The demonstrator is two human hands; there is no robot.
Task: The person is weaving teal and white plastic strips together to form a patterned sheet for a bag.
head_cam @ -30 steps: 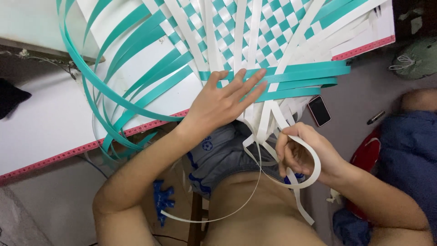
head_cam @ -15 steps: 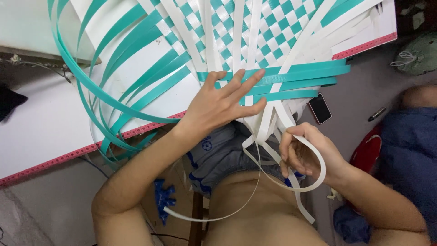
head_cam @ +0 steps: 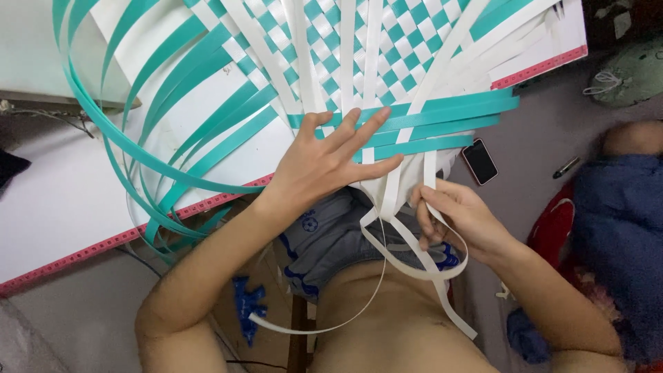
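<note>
Nearest, right hand (head_cam: pixel 459 220) closed in a pinch on a white strip (head_cam: pixel 414 259), fingertips bunched around its upper run just below the mat's near edge, wrist low and bent over the lap; strip looping down below the hand and trailing toward the near right. Beside it, more loose white ends (head_cam: pixel 387 200) hanging off the table edge, one long thin end curving down to the near left.

Farther, left hand (head_cam: pixel 331 162) open and flat, fingers spread and pointing right, palm pressed on the near border of the woven mat (head_cam: pixel 359 48); forearm running back toward the near left. Under the fingers, a band of teal strips (head_cam: pixel 442 121) lying crosswise, touching the fingertips.

Step in hand, as judged: weaving of a white end into the border, left hand as clamp, right hand as feeder. Next move likely to call for steady downward pressure from the flat hand and a clean, untwisted lead of the pinched strip over or under the teal band.

Farthest, checkered teal-and-white weave spread on a white table (head_cam: pixel 62 200), long free teal strips (head_cam: pixel 103 138) arcing off to the left; small phone (head_cam: pixel 479 161) on the floor to the right.
</note>
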